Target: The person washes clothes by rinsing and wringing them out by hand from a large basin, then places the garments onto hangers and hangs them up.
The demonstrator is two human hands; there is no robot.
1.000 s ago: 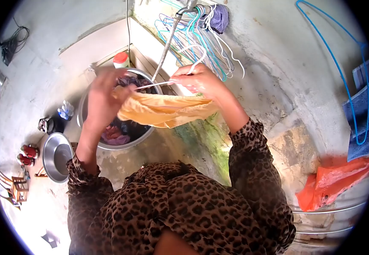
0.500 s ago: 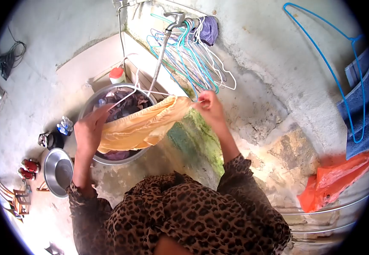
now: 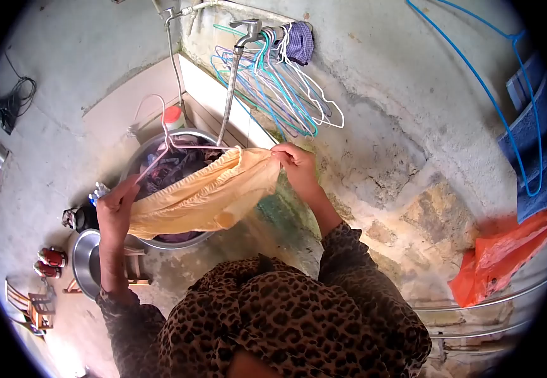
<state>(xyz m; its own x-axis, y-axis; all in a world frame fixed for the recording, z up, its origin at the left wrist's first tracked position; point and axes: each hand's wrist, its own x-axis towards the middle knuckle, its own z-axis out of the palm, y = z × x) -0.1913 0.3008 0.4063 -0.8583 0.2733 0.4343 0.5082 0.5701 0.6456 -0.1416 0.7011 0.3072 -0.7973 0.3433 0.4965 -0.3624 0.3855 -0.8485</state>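
A yellow-orange garment (image 3: 204,198) with a gathered edge is stretched between my two hands, over a large metal basin (image 3: 179,244) of dark wet clothes. My left hand (image 3: 116,211) is closed on the garment's left end and the lower left arm of a pale pink hanger (image 3: 167,135). The hanger's hook points up and its right arm reaches into the garment's top edge. My right hand (image 3: 297,167) pinches the garment's right corner.
Many hangers (image 3: 273,88) hang from a tap (image 3: 248,31) on the wall. A blue hanger (image 3: 475,75) and a red plastic bag (image 3: 500,258) are at the right. An empty metal bowl (image 3: 87,264), red shoes (image 3: 51,258) and a wooden chair (image 3: 30,305) stand at the left.
The hanger's hook has turned upright and shifted left. My left hand has moved left and down with the garment, and my right hand has gone from the hanger to the garment's right corner.
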